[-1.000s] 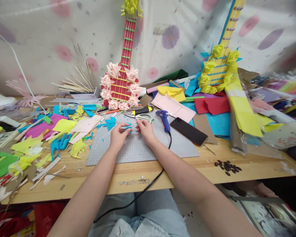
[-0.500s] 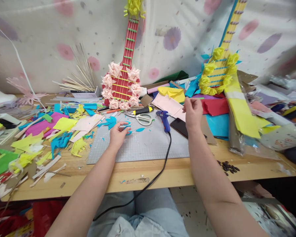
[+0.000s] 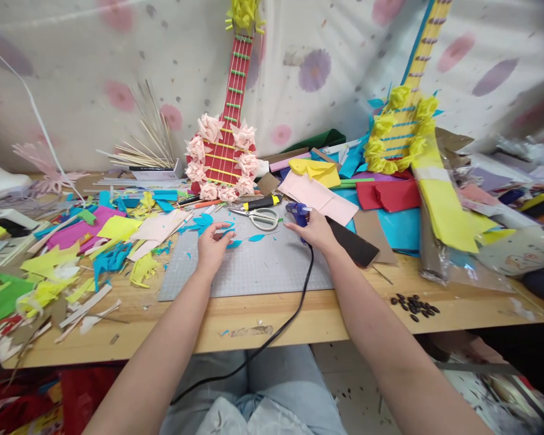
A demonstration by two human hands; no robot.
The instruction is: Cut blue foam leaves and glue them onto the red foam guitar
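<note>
My left hand is above the left part of the grey cutting mat, thumb and fingertips pinched on a small blue paper leaf. Another blue leaf on a thin stem lies on the mat to its right. On the mat's right side, my right hand is around the handle of a blue hot glue gun; its thumb crosses in front and the hand covers most of the handle. Scissors with pale handles rest between the two hands, beside a yellow-and-black utility knife.
The glue gun's black cord runs over the table edge. A phone lies right of my hand, near black seeds. Paper scraps cover the left side. A red paper guitar and a yellow one stand behind.
My right hand has moved down and left from above the phone onto the glue gun, uncovering the phone. My left hand stays nearly in place with the blue leaf.
</note>
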